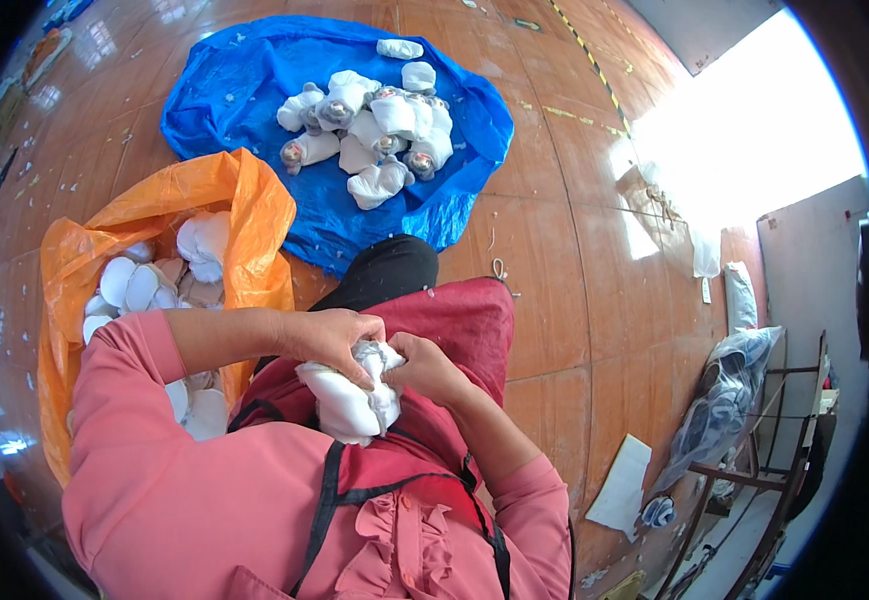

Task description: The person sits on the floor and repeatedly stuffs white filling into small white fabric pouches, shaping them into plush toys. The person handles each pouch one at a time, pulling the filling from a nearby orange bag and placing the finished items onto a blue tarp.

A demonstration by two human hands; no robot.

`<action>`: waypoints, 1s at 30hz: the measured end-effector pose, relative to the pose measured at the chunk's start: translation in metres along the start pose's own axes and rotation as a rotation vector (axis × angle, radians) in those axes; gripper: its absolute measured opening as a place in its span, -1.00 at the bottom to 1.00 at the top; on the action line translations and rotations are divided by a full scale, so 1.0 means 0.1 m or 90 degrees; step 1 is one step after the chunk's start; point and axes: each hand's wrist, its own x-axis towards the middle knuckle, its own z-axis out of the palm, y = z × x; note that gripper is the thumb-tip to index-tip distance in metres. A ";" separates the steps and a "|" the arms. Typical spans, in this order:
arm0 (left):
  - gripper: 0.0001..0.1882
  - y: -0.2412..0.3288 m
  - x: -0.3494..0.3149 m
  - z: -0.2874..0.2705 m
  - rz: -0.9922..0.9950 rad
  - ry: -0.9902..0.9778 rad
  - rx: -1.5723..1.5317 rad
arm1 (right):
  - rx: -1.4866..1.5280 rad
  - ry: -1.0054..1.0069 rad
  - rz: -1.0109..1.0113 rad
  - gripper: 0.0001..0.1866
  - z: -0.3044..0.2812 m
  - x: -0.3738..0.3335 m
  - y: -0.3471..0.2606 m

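Over my lap, both hands grip a soft white plush piece (pixel 346 405) with greyish fuzz along its upper edge. My left hand (pixel 332 342) is closed at its upper left, the thumb pressed into the cloth. My right hand (pixel 426 368) pinches it from the other side, fingers bent. What lies under the fingertips is hidden. A red apron (pixel 459 335) covers my lap beneath the piece. Beyond my knees, several white plush pieces with grey fuzzy ends (pixel 394 115) are heaped on a blue plastic sheet (pixel 239 100).
An orange sack (pixel 254 215), holding several white padded pieces (pixel 142 287), stands close at my left. On the right are a metal frame (pixel 774 480), a clear plastic bag with dark contents (pixel 724 385) and a white sheet (pixel 621 485). Brown tiles (pixel 539 300) form the floor.
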 end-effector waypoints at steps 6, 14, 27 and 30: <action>-0.38 0.00 0.01 0.02 0.022 0.002 0.055 | -0.040 0.095 -0.037 -0.75 0.13 0.03 0.09; -0.60 -0.13 -0.08 0.24 0.131 0.124 0.128 | -0.083 0.149 -0.286 -0.70 0.21 -0.12 0.40; -0.56 0.12 -0.27 0.24 0.212 0.072 0.248 | -0.051 -0.183 -0.211 -0.09 -0.17 -0.51 0.22; -0.37 0.18 -0.29 0.17 0.164 0.017 0.279 | -0.081 -0.165 -0.170 -0.10 -0.13 -0.45 0.15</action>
